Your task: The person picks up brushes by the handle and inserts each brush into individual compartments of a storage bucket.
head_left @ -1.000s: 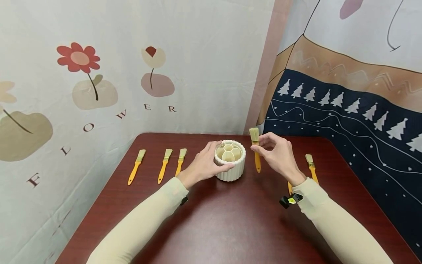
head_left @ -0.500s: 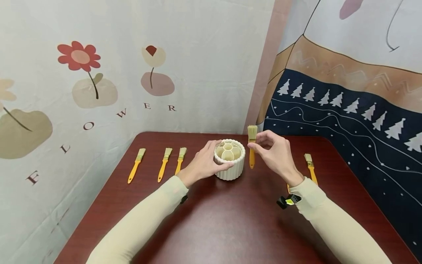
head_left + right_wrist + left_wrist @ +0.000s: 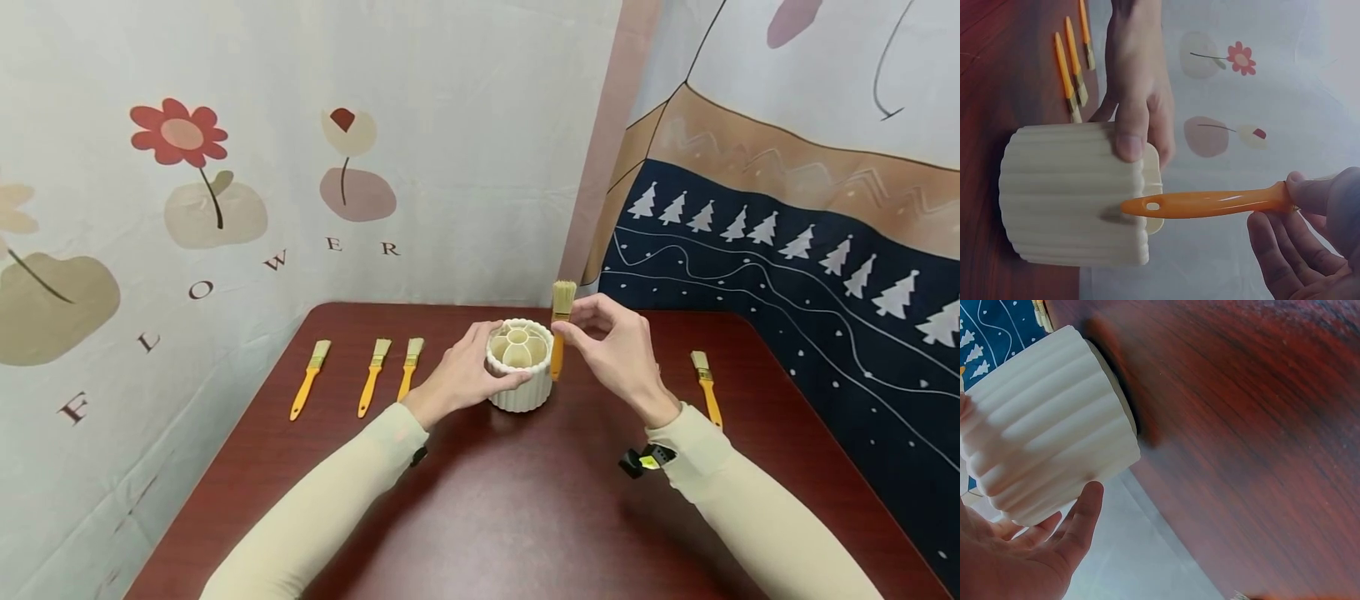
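— Two hands are working here; what is each one doing?

— Her left hand point(image 3: 459, 377) is cupping the ribbed white pot point(image 3: 519, 367), fingers curling round its far wall and the thumb lying against the near side, so the pot is sitting steady on the red-brown table point(image 3: 495, 500). The right hand point(image 3: 617, 350) is pinching a yellow-handled brush point(image 3: 558, 329) just below the ferrule, between thumb and fingertips, the other fingers hanging loose.

— Which way is the brush lying from that pinch?

— Its long axis is standing close to upright: bristles rising above the pinch, handle hanging below it. In the right wrist view the handle tip point(image 3: 1147, 206) is showing just at the pot's rim, on the side nearest the right hand.

— And the pot's openings?

— Its divided compartments are sitting just left of the pinch and lower. The right hand is the nearer one to the brush.

— Anything else lying about?

— Three brushes point(image 3: 371, 382) are lying beyond the left hand, one more brush point(image 3: 707, 385) beyond the right wrist.
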### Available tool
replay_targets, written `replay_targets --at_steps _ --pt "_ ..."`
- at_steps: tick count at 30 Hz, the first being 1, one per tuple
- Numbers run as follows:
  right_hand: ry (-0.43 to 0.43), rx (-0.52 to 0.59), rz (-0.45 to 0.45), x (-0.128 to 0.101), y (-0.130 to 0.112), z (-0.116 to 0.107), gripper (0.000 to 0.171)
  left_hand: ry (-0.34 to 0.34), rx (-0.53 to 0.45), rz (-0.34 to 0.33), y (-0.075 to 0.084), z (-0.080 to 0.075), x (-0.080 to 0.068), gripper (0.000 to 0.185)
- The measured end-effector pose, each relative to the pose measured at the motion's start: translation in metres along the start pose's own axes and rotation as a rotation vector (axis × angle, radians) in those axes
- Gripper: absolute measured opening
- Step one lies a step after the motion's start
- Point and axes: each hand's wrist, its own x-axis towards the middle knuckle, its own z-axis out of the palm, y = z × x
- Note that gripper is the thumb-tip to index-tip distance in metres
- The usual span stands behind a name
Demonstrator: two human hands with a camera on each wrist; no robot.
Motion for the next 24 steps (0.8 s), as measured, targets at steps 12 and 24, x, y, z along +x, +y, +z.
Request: replay_targets --at_steps 12,24 --pt "0.031 0.057 -0.058 0.007 -0.007 0.007 0.026 -0.004 -0.007 -0.002 -0.002 0.000 0.000 0.109" --pt "0.049 0.094 -0.109 0.010 -0.009 0.022 0.023 -0.005 -0.011 0.003 -0.002 0.000 0.000 0.109"
